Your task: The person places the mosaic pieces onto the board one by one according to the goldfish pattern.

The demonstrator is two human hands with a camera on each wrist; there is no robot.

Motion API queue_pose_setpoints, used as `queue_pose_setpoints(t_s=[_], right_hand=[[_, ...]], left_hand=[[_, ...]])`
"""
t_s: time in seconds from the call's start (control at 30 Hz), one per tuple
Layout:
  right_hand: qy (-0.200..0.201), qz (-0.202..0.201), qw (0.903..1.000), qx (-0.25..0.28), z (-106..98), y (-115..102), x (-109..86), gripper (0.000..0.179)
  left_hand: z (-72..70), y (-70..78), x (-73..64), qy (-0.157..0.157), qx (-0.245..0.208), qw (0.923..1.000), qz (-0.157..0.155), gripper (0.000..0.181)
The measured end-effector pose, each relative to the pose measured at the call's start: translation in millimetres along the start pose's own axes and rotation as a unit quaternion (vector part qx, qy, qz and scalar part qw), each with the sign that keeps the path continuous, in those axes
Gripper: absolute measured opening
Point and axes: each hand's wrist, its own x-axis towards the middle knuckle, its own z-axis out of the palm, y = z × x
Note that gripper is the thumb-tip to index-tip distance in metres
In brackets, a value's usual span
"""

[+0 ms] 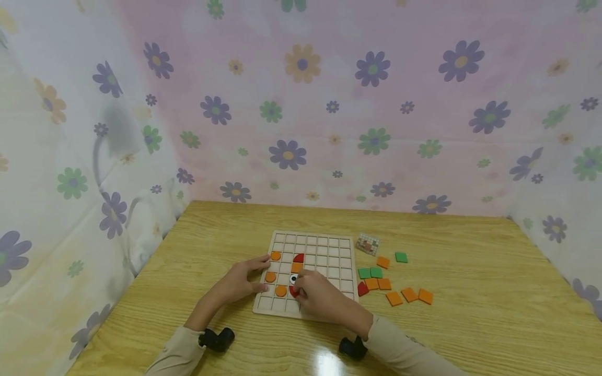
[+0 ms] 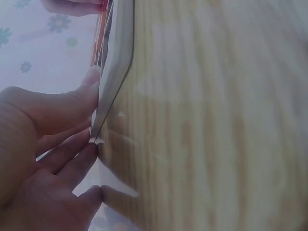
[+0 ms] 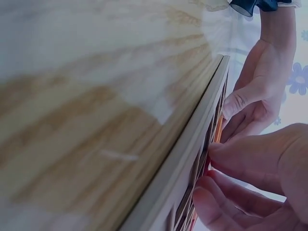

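A pale wooden grid board [image 1: 322,251] lies on the table. My left hand [image 1: 237,282] rests at its left edge, thumb and fingertips touching the rim, fingers fairly straight. Over the board's lower middle, my right hand [image 1: 322,296] pinches a red piece [image 1: 293,292] at its cell, partly hidden by the fingers. Directly above that piece sits a white tile with a black dot [image 1: 293,279], then an orange square [image 1: 297,267] and a red rounded piece [image 1: 299,258]. Orange discs [image 1: 281,291] occupy several cells on the left. The right wrist view shows red [image 3: 207,164] between thumb and fingers.
Right of the board lie loose orange squares [image 1: 394,298], green squares [image 1: 376,272] and a red piece [image 1: 362,289]. A small patterned card [image 1: 368,244] is near the board's upper right corner. Floral cloth [image 1: 301,120] hangs behind the wooden table [image 1: 470,250].
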Motion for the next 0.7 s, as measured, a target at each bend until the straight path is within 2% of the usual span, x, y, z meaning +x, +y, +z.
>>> queue_pose_setpoints(t_s=[0.27, 0.4, 0.7], right_hand=[[0.010, -0.012, 0.9992, 0.036, -7, 8, -9.9, 0.010], [0.017, -0.016, 0.9987, 0.045, -13, 11, -17.2, 0.007], [0.027, -0.004, 0.9991, 0.033, -22, 24, -33.6, 0.006]], left_hand=[[2.0, -0.3, -0.2, 0.002, 0.002, 0.9999, -0.012, 0.058], [1.2, -0.8, -0.1, 0.003, 0.007, 0.9999, -0.012, 0.059], [1.1, -0.5, 1.3, 0.004, 0.014, 0.9999, -0.009, 0.058]])
